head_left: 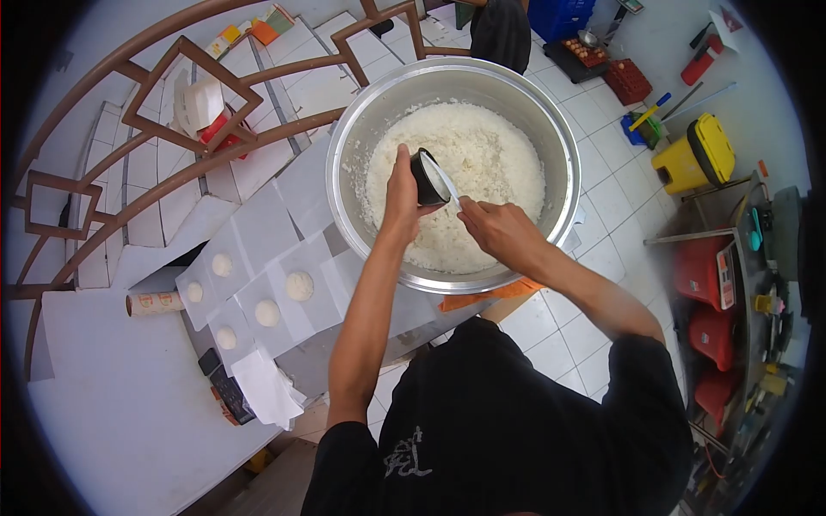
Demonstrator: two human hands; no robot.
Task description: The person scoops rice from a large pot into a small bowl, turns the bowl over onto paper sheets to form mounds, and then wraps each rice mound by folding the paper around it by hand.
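Observation:
A large metal pot (338,163) holds a broad mound of white cooked rice (495,168). Above the rice, my left hand (402,202) is wrapped round a small black bowl (427,182), tilted, with something white inside it. My right hand (503,230) grips a narrow pale spatula (445,181), its blade lying across the bowl's mouth. Whether the blade touches the contents is hard to tell. Left of the pot, several round portions of rice (299,285) sit on sheets of white paper (323,322).
Stacked white paper (267,387) and a dark calculator-like device (225,387) lie at the table's near-left edge. Brown metal railing (215,153) curves past the pot's left. Another person's dark clothing (501,34) shows behind. Right stand a yellow bin (684,163) and a shelf with red containers (701,271).

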